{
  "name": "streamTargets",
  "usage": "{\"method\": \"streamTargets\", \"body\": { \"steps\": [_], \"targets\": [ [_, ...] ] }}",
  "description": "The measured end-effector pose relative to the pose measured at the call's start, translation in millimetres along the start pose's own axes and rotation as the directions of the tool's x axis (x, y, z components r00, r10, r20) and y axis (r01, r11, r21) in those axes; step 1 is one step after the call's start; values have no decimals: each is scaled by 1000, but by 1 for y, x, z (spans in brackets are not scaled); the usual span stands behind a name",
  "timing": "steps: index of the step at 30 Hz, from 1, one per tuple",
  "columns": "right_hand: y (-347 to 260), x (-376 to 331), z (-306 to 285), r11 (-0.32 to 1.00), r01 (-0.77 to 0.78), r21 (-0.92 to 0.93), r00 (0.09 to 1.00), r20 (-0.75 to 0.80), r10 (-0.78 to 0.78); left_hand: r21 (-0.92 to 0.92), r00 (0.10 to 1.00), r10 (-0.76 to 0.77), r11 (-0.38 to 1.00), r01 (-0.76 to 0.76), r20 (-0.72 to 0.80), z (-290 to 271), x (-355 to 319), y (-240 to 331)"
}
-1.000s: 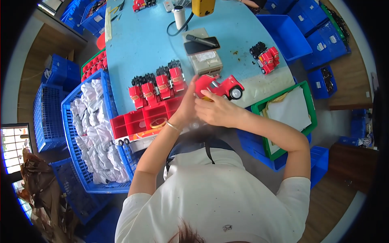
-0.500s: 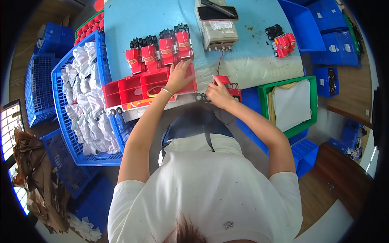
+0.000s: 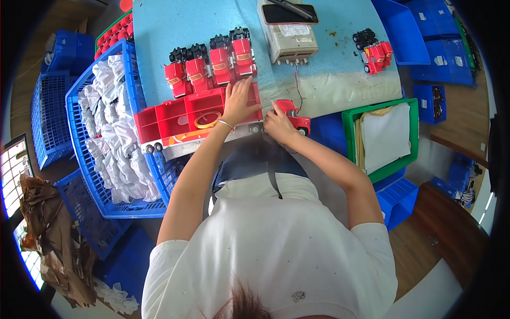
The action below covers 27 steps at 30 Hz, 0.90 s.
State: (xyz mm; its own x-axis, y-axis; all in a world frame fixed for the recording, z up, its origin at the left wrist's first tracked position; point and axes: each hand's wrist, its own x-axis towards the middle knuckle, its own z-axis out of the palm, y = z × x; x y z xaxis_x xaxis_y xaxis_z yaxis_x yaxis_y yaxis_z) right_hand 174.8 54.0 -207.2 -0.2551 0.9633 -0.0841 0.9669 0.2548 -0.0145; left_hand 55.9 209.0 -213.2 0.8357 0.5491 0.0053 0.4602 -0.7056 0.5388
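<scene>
A long red toy trailer (image 3: 172, 110) with open compartments lies along the table's near edge, a yellow ring (image 3: 207, 119) inside it. My left hand (image 3: 238, 105) rests over its right end, fingers spread and stretched across the compartments. At that same end my right hand (image 3: 279, 127) grips a red toy truck cab (image 3: 287, 106), fingers closed around its rear part. The cab's back wheels lie up against the trailer's end; my fingers hide part of where the two meet.
Several red truck cabs (image 3: 221, 66) stand in a row behind the trailer. A grey power box (image 3: 289, 41) carries a phone (image 3: 288, 14). More cabs (image 3: 377, 56) sit at right. White bundles fill a blue basket (image 3: 73, 114) at left; a green tray (image 3: 413, 127) holds sheets.
My right hand has moved left with the truck cab, bringing its rear to the trailer's right end. My left hand stays on the trailer, its thumb now reaching toward that end.
</scene>
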Motion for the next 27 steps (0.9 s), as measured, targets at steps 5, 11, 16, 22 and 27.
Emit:
{"method": "streamTargets", "body": {
  "steps": [5, 11, 16, 22, 27],
  "targets": [
    [7, 4, 12, 997, 80, -19, 994, -74, -81, 4, 999, -34, 999, 34, -2, -1, -1, 5],
    [15, 0, 19, 993, 121, 13, 982, -145, -118, -4, 999, -45, 999, 45, 1, -2, -1, 7],
    [20, -3, 11, 993, 112, 36, 984, -146, -106, -42, 999, -34, 999, 35, 6, -2, 0, 3],
    [43, -46, -14, 996, 78, 33, 994, 68, -80, -70, 999, -36, 997, 37, 16, -6, 3, 10],
    [50, -43, -129, 989, 136, 52, 978, 152, -143, -456, 923, 128, 888, 56, 362, -33, -12, 60]
  ]
}}
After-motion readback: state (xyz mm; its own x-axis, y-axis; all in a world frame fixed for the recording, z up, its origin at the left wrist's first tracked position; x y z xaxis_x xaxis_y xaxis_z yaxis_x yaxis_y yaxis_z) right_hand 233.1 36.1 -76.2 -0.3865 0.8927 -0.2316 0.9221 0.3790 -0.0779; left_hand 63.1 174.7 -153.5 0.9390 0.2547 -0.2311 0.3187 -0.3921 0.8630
